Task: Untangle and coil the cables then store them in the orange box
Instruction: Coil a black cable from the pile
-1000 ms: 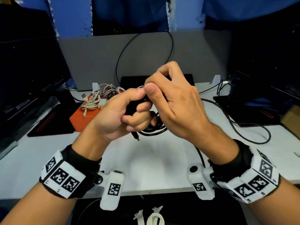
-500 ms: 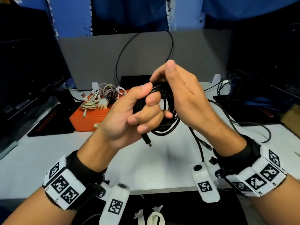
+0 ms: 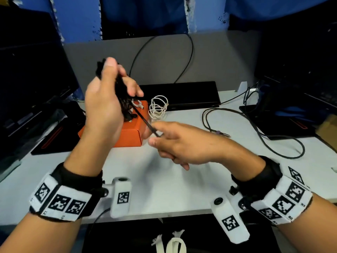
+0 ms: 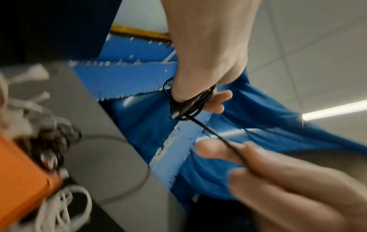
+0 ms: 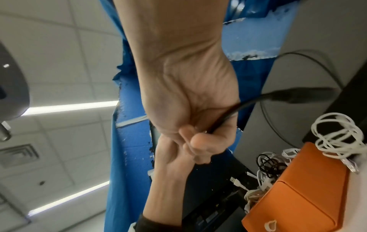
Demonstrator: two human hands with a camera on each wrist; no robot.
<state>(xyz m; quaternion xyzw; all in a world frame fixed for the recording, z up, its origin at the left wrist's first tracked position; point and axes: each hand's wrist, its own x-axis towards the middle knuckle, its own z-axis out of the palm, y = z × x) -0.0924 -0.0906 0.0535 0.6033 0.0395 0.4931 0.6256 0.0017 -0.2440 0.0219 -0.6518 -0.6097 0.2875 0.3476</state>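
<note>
Progress is partway: left hand [image 3: 104, 106] grips the coiled black cable [image 3: 122, 92] above the orange box [image 3: 127, 136] near the desk's back-left, right hand [image 3: 175, 143] pinching its loose tail, white cables [image 3: 157, 106] already in there, another black cable [image 3: 255, 128] lying uncoiled toward the right edge.

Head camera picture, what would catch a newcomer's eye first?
First, the left hand raised above the orange box, gripping a bundle of black cable. Its tail runs taut down to the right hand, which pinches it. Next, the white cable coil standing just right of the box.
</note>
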